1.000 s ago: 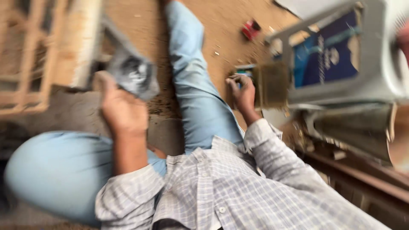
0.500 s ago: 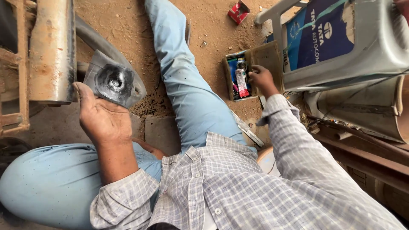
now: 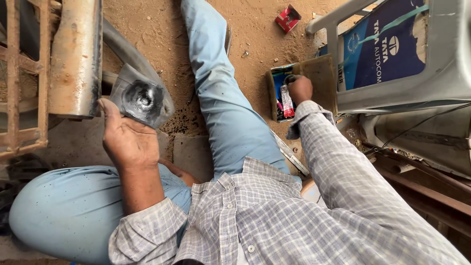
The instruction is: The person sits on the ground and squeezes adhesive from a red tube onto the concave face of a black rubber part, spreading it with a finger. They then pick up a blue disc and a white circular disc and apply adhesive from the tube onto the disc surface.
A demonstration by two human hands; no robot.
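i am sitting on the sandy ground with my legs out in front of me. my left hand (image 3: pixel 128 140) is up by a grey rubber tube (image 3: pixel 140 98). my thumb and fingers are wrapped on the fold of the tube, clamped tight on it, and they press a round shiny dark spot so it faces up at me. the rest of the tube bends away behind a rusty metal pipe (image 3: pixel 76 56), which stands just beside my hand. next to the pipe is a rusty metal frame (image 3: pixel 19 78). my right hand (image 3: pixel 299 89) is far over on the other side, past my leg in light blue pants (image 3: pixel 221 93). it is reaching down into a small open box (image 3: pixel 294 91) that sits on the ground. my fingers there are curled together, down among the things in the box, but i cannot tell if they have hold of anything. a little red and white tube (image 3: pixel 286 101) lies in the box, right by my fingers. the box is just beside a grey plastic chair (image 3: pixel 392 93), and a blue board (image 3: pixel 382 49) leans on the chair. a small red packet (image 3: pixel 287 18) lies on the sand, well apart from the box. my sleeves are checked grey and white.
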